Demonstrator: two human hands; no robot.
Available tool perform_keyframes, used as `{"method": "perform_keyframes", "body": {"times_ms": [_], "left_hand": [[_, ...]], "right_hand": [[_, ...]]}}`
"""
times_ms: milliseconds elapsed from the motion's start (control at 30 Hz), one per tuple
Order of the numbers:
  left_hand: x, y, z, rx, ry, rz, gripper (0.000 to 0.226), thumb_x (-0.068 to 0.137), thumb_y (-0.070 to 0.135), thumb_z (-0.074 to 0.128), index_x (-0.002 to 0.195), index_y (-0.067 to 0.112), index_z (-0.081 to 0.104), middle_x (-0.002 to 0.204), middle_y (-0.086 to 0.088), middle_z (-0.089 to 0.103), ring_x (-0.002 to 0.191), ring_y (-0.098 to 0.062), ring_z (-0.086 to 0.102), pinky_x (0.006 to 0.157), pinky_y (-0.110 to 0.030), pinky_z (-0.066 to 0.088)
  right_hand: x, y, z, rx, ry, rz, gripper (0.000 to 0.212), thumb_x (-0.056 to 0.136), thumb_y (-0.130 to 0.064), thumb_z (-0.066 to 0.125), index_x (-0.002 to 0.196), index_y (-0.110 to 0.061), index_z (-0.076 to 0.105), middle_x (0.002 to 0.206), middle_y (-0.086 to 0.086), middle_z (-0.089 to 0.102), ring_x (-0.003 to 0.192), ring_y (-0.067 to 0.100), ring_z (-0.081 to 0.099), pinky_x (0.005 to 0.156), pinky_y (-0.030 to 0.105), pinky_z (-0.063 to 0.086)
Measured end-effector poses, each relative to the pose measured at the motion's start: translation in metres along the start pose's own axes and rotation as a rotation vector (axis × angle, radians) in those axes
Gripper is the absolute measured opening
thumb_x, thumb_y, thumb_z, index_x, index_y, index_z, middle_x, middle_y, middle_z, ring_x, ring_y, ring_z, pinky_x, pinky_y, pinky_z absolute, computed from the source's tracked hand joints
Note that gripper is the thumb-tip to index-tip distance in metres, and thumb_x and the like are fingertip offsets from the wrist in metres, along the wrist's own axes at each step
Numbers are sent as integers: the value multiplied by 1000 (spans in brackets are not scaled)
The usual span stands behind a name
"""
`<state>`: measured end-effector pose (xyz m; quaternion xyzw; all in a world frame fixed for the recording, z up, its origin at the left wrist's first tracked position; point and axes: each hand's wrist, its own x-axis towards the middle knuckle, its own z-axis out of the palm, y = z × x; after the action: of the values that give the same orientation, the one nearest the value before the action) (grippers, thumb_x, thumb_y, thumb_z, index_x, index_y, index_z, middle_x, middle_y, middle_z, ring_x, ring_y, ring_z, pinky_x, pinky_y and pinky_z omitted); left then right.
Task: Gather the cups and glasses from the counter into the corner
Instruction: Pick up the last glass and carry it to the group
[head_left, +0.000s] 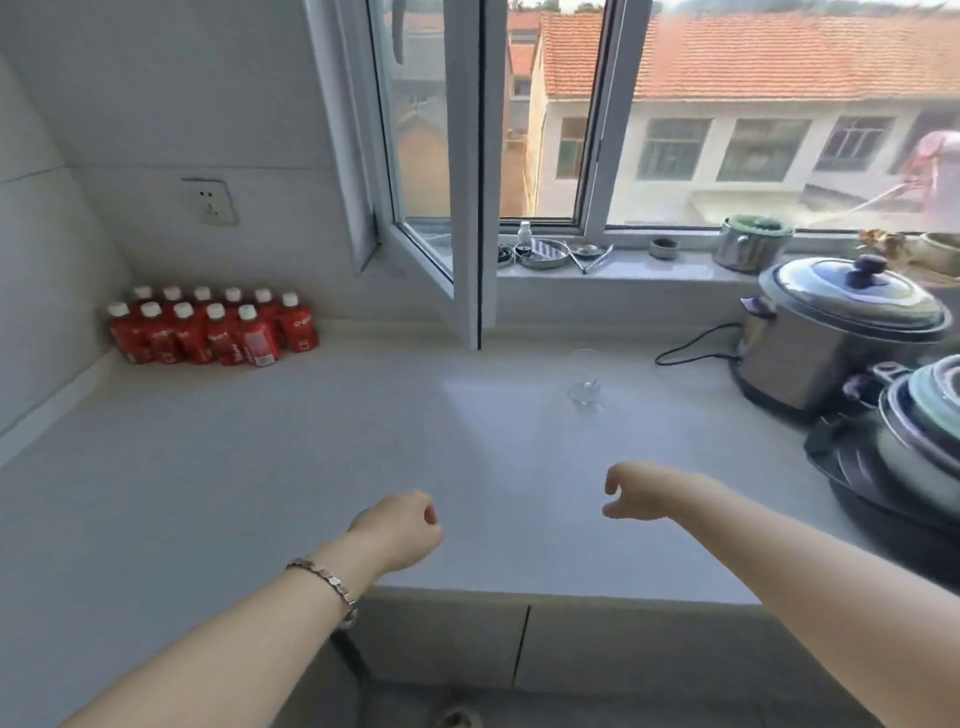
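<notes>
One clear drinking glass (586, 376) stands upright on the white counter (260, 467), right of centre and below the open window sash. My right hand (636, 491) hovers over the counter in front of the glass, well short of it, fingers curled loosely apart and holding nothing. My left hand (400, 527), with a bracelet on the wrist, hangs near the counter's front edge, fingers curled in and empty. The corner (111, 358) lies at the far left, where the two walls meet.
A pack of red bottles (213, 327) with white caps fills the far-left corner. The open window sash (467, 291) juts over the counter. At the right stand a steel cooker (831, 332) with its black cord (691, 348) and stacked pots (919, 436). Small dishes sit on the sill (597, 270).
</notes>
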<state>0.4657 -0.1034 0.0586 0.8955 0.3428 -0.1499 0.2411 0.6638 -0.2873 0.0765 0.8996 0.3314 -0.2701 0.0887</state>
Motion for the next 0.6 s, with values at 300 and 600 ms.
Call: {"method": "perform_keyframes", "body": {"times_ms": [300, 600], "left_hand": [[171, 59, -35, 129, -111, 108, 18, 88, 26, 44, 100, 23, 56, 120, -3, 64, 90, -22, 53, 80, -27, 41], [258, 91, -34, 119, -178, 10, 28, 89, 28, 45, 112, 18, 57, 123, -3, 61, 108, -23, 57, 90, -29, 45]], "right_hand": [[113, 56, -51, 128, -43, 168, 45, 94, -28, 48, 131, -3, 49, 136, 13, 52, 125, 28, 50, 102, 34, 41], [237, 86, -82, 213, 65, 212, 54, 92, -42, 47, 134, -9, 42, 133, 9, 51, 117, 28, 55, 91, 35, 46]]}}
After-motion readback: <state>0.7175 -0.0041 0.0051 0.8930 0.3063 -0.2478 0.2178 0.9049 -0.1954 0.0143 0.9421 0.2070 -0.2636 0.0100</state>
